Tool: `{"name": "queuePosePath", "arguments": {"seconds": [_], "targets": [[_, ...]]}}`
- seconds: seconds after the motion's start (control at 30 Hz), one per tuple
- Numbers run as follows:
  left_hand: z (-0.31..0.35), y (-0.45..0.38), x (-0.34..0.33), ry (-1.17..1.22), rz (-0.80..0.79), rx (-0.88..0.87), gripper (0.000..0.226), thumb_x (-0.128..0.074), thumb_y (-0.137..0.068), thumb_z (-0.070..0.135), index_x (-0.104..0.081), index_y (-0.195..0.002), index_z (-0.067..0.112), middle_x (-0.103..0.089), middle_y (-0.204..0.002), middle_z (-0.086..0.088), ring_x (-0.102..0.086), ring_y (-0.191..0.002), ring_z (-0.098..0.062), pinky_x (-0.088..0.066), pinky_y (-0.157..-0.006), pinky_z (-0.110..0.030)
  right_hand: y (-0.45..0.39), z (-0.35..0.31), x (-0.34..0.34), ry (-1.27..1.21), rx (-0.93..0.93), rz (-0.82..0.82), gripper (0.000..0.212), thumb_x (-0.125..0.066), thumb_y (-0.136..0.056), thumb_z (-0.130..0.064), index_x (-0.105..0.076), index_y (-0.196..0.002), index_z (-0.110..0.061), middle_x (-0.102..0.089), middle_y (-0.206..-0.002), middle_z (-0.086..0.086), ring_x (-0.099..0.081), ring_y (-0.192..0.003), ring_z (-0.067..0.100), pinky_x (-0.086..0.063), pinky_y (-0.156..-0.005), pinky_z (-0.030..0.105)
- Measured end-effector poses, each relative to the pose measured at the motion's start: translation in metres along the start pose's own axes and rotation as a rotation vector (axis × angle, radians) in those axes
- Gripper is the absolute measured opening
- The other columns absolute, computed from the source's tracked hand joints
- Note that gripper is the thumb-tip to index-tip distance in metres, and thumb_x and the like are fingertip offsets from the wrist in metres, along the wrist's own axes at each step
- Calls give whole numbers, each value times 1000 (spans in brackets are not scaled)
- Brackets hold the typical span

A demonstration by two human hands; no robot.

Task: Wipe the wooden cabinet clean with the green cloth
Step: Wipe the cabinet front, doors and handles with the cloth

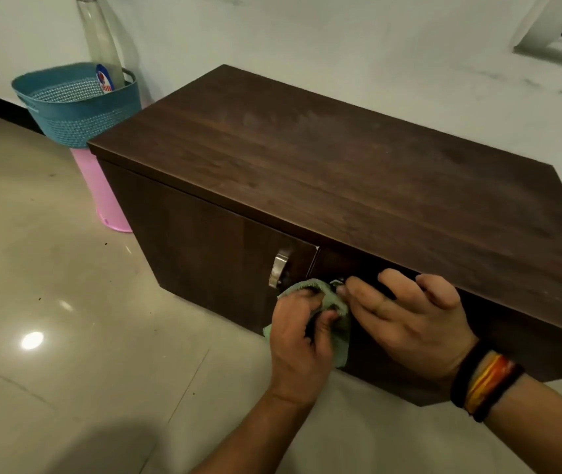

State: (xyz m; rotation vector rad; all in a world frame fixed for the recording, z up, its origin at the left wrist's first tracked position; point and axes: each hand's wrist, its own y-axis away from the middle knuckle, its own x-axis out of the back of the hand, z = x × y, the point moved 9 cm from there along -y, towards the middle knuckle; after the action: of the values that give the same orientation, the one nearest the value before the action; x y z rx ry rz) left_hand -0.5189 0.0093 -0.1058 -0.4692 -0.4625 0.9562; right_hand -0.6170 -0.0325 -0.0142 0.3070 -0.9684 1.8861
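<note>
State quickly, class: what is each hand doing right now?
Left hand: closed, gripping the green cloth.
Right hand: open, holding nothing, fingers resting on the cabinet front.

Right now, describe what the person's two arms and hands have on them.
Both forearms are bare, with no sleeves in view. The left hand and its wrist carry nothing: no ring, watch or band shows. The right hand has stacked wristbands at the wrist: black cords on either side of orange, yellow and red threads. No rings show.
</note>
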Motion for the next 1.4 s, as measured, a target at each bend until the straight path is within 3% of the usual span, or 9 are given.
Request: {"name": "queuePosePath", "arguments": {"seconds": [0.23, 0.47, 0.6, 0.77, 1.03, 1.1, 1.2, 1.3, 1.4], "targets": [[-18, 7, 3, -2, -70, -41, 14, -64, -85, 15, -62, -98, 21, -58, -104, 12, -52, -104, 0, -45, -92, -17, -2, 0, 1, -9, -35, -22, 28, -52, -100, -18, -80, -98, -23, -75, -104, -12, -47, -101, 19, -31, -77, 34], [-12, -18, -2, 146, 3, 380, 18, -66, -92, 25, -62, -76, 18, -60, -76, 2, -58, -70, -12, -48, -61, -21, -5, 5, -2, -68, -115, -84, 30, -50, -95, -14, -78, -88, -21, -75, -107, -7, -47, -105, 22, -32, -80, 36], [-13, 1, -1, 204, -32, 231, 3, -67, -86, 22, -64, -86, 24, -63, -92, 9, -63, -88, -14, -56, -76, -35, -2, 4, -1, -45, -133, -69, 40, -42, -103, -15, -80, -97, -23, -75, -109, -9, -47, -105, 21, -32, -81, 35], [-24, 2, -3, 90, -74, 93, 14, -76, -80, 23, -69, -87, 13, -63, -96, 4, -63, -91, -19, -57, -76, -39, -2, 6, 0, -53, -137, -71, 41, -40, -106, -17, -80, -101, -22, -76, -107, -8, -47, -103, 21, -32, -82, 35], [-36, 11, -13, 436, 32, 633, 6, -78, -83, 25, -76, -88, 23, -73, -93, 1, -69, -92, -18, -58, -85, -40, -1, 5, -3, -50, -142, -36, 22, -58, -95, -18, -79, -101, -20, -75, -109, -7, -47, -104, 21, -32, -89, 38], [-30, 6, -7, 364, 21, 499, 10, -77, -79, 29, -75, -88, 25, -71, -93, 8, -68, -94, -14, -57, -85, -31, -2, 6, -2, -43, -127, -26, 22, -58, -94, -18, -79, -102, -21, -76, -109, -7, -47, -104, 21, -32, -89, 38], [-30, 4, -5, 202, -34, 294, 18, -83, -73, 9, -73, -86, 19, -66, -94, 9, -65, -92, -7, -53, -81, -17, -2, 5, 0, -37, -119, -16, 28, -52, -100, -17, -80, -99, -21, -76, -106, -8, -47, -103, 21, -33, -90, 37], [-27, 6, -3, 166, -64, 246, 19, -83, -71, -3, -73, -82, 7, -65, -92, 3, -65, -87, -8, -55, -77, -18, -2, 4, 2, -31, -119, -20, 33, -48, -102, -16, -80, -98, -20, -75, -106, -9, -47, -102, 21, -33, -90, 37], [-18, -8, 0, 211, -100, 283, 9, -82, -78, 9, -78, -86, 10, -67, -89, 4, -67, -85, -10, -55, -74, -18, 0, 3, 0, -32, -111, -34, 33, -47, -102, -16, -79, -100, -21, -70, -114, -8, -48, -104, 21, -32, -91, 38]]}}
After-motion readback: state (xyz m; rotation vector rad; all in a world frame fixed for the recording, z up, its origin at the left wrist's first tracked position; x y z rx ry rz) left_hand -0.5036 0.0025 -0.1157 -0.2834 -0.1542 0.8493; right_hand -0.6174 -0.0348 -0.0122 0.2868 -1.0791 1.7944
